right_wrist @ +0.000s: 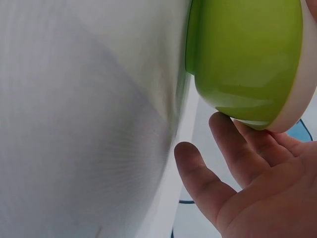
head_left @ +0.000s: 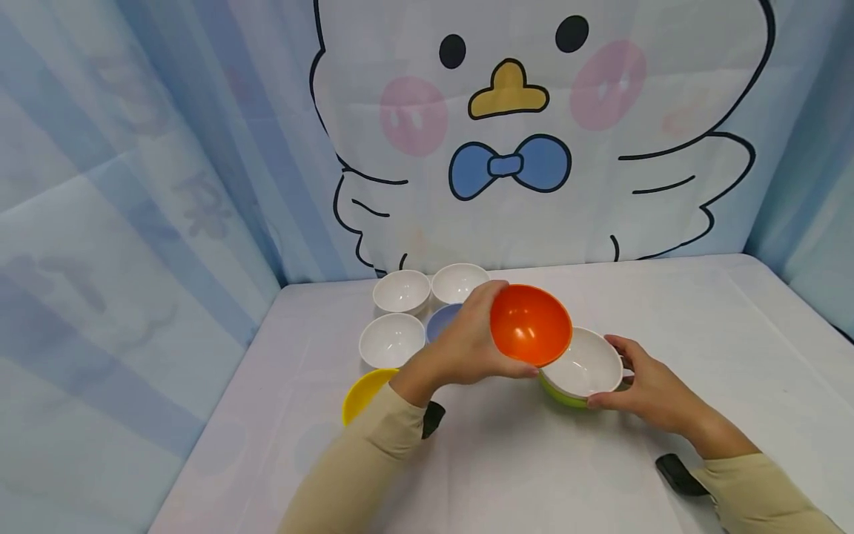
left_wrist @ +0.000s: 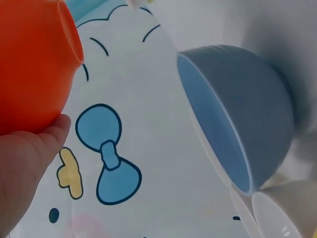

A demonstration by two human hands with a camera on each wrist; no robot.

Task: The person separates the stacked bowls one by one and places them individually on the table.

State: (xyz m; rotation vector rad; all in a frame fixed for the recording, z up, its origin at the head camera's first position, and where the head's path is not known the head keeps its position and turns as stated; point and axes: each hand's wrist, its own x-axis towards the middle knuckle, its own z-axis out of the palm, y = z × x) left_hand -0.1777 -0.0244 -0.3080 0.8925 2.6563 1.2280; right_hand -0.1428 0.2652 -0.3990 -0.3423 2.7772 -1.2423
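My left hand (head_left: 470, 345) holds an orange bowl (head_left: 531, 326) above the table, its inside tilted toward the head camera. Thumb and fingers grip opposite sides of its wall. Just to the right, my right hand (head_left: 650, 386) grips a green-and-white bowl (head_left: 590, 363), thumb at the near side, fingers at the far side. That bowl is green (right_wrist: 247, 59) below and white inside and at the rim; whether it is two nested bowls I cannot tell. The orange bowl covers part of its rim in the head view.
Left of the hands stand several white bowls (head_left: 391, 341), a blue bowl (left_wrist: 247, 109) and a yellow bowl (head_left: 365, 393). My left forearm partly hides the yellow one. A cartoon-printed curtain (head_left: 507, 222) rises behind the white-covered table (head_left: 734, 348).
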